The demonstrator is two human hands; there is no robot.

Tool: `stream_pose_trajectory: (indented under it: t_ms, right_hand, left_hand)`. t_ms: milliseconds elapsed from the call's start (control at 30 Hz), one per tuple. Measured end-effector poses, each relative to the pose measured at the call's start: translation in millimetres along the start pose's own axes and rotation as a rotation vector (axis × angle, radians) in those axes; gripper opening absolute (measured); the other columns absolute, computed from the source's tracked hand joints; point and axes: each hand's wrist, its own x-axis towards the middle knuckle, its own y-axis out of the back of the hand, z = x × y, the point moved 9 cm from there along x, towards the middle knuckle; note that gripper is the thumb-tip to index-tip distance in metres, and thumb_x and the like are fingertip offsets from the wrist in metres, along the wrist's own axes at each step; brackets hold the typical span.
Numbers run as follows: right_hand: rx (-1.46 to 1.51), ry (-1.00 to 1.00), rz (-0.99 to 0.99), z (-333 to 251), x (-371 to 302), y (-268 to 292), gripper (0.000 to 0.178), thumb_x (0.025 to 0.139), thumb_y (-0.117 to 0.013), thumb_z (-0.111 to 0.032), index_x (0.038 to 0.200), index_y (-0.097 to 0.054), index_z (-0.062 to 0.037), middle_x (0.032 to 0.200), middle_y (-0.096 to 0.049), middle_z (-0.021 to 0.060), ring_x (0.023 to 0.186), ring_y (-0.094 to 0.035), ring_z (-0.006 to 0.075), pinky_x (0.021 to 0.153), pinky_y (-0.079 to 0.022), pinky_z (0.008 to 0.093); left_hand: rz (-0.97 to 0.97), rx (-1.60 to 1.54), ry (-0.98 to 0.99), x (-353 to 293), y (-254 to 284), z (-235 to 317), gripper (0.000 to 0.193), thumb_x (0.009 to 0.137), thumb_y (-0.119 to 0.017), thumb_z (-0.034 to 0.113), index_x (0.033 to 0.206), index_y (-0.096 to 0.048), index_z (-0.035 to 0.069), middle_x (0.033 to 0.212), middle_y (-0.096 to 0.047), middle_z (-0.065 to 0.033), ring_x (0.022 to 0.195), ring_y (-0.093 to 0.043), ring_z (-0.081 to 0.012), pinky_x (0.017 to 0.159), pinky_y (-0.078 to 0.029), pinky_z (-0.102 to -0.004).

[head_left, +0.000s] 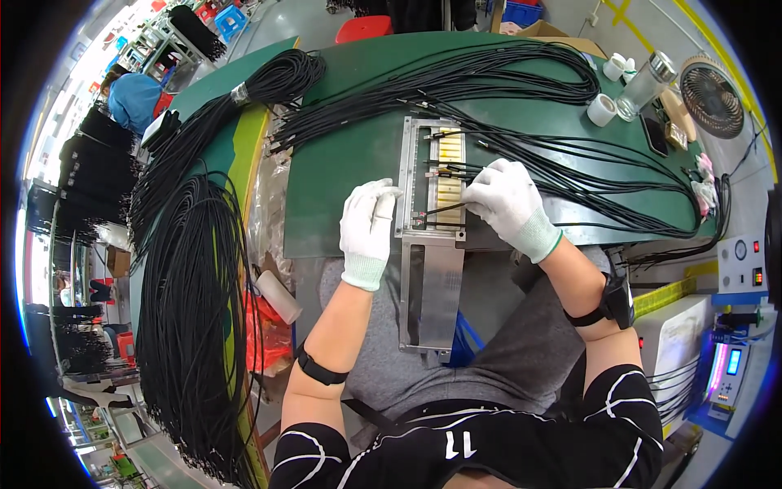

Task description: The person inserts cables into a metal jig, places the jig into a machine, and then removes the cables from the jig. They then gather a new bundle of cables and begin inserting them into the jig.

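Observation:
A metal fixture point(410, 175) with a row of yellowish slots point(449, 152) lies across the table's near edge. Several black cables point(562, 147) run onto it from the right, their ends lying in the slots. My right hand point(507, 200), in a white glove, is closed at the fixture's right side, fingertips pinching a thin black cable point(445, 209) that crosses a lower slot. At the left rail is my left hand point(368, 224), also gloved, its fingers drawn together near the metal; anything between them is hidden. A plain metal plate point(438, 297) extends from the fixture over my lap.
Large black cable bundles point(191, 310) hang at the left, and another loop point(521, 61) lies on the green table point(342, 179). Back right stand a glass bottle point(643, 90), a white roll point(602, 110) and a fan point(712, 96). A control box point(741, 261) is at the right.

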Motion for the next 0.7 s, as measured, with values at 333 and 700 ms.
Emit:
stream_pose_trajectory:
  t_ms: [333, 700]
  right_hand:
    - [-0.012, 0.014, -0.094, -10.3, -2.2, -5.5, 0.016, 0.074, -0.079, -0.019, 0.087, -0.070, -0.0134, 0.083, -0.064, 0.0001, 0.088, -0.059, 0.0245, 0.081, -0.045, 0.0378]
    - [-0.199, -0.127, -0.025, 38.3, 9.6, 3.4, 0.016, 0.074, -0.079, -0.019, 0.086, -0.070, -0.0134, 0.087, -0.065, 0.0031, 0.089, -0.060, 0.0278, 0.080, -0.047, 0.0401]
  left_hand:
    - [-0.131, 0.225, -0.267, -6.4, -25.1, 46.3, 0.024, 0.085, -0.073, 0.034, 0.100, -0.079, 0.016, 0.132, -0.062, -0.0204, 0.127, -0.051, -0.0426, 0.112, -0.035, -0.0516]
    - [-0.177, 0.277, -0.396, -8.8, -35.3, 50.0, 0.019, 0.083, -0.076, 0.036, 0.092, -0.080, 0.021, 0.132, -0.062, -0.0189, 0.127, -0.051, -0.0416, 0.114, -0.029, -0.0552]
